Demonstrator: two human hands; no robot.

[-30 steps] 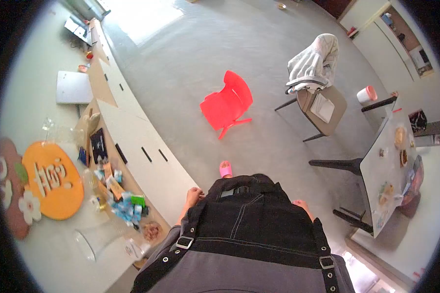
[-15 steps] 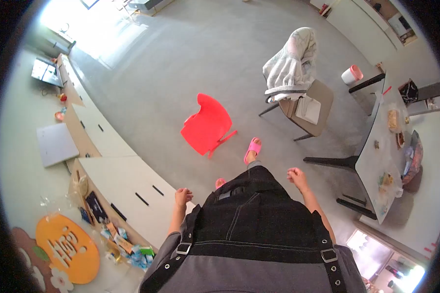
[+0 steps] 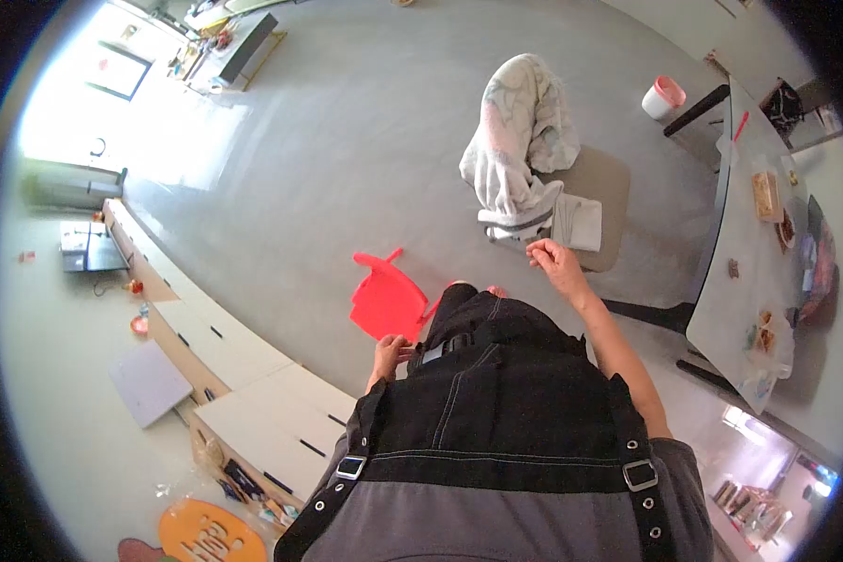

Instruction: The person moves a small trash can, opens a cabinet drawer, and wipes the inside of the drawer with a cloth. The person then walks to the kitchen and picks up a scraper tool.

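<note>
Cloth (image 3: 510, 140), pale and patterned, drapes over the back of the large chair (image 3: 609, 201). Folded fabric (image 3: 579, 223) rests flat on that chair's seat. Right hand (image 3: 554, 262): fingers loosely curled, nothing visibly held, near the large chair's edge; contact cannot be determined. Left hand (image 3: 393, 354): half open, nothing visibly held, beside the red chair (image 3: 387, 302); contact cannot be determined. Red chair: left of the large chair. Counter (image 3: 712, 309): right of the large chair.

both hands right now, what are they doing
Left hand: fingers partly curled, nothing visible in it.
Right hand: loosely curled near the grey-white cloth, no held object visible.
</note>
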